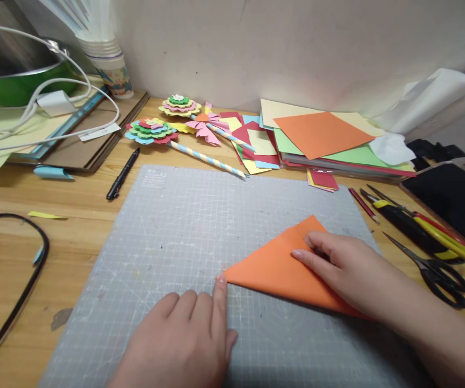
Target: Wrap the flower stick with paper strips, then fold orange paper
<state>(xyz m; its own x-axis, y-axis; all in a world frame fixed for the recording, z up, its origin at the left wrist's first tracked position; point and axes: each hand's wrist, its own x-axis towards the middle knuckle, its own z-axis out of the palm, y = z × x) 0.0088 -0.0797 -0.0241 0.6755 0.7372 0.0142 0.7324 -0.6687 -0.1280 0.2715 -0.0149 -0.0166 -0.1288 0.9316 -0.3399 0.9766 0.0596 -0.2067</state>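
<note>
A folded piece of orange paper, roughly a triangle, lies on the grey cutting mat. My left hand is at the paper's pointed left corner; its index finger stretches out and presses that tip to the mat, while the other fingers bend loosely. On the right part of the paper rests my right hand, thumb and bent index finger close together on the upper layer. The paper's right end is hidden under that hand and wrist.
Scissors, a utility knife and a red pencil lie at the right. Behind the mat are paper flowers on striped straws and a coloured paper stack. A black pen and black cable are left.
</note>
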